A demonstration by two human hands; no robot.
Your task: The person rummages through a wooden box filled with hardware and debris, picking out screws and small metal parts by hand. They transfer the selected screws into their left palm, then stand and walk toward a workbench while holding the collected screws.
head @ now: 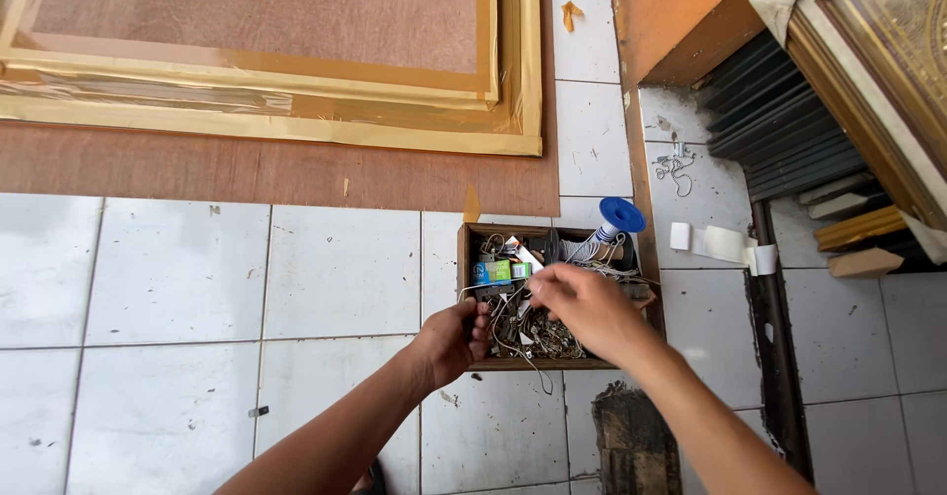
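A small brown wooden box (pixel 462 258) sits on the white tiled floor, filled with tangled wire, small metal hardware, a green packet (pixel 498 271) and a blue spool (pixel 619 216) at its far right corner. My left hand (pixel 451 340) grips the box's near left edge, fingers curled over the rim. Above the middle of the box my right hand (pixel 582 305) hovers with fingertips pinched together among the wires; whether a small piece is between them cannot be made out.
A gold picture frame (pixel 296 125) lies face down on a brown board (pixel 247 175) at the far left. Stacked frames and mouldings (pixel 868 71) lean at the right. A strip of white paper (pixel 725 244) and a dark floor gap (pixel 774 357) lie right of the box.
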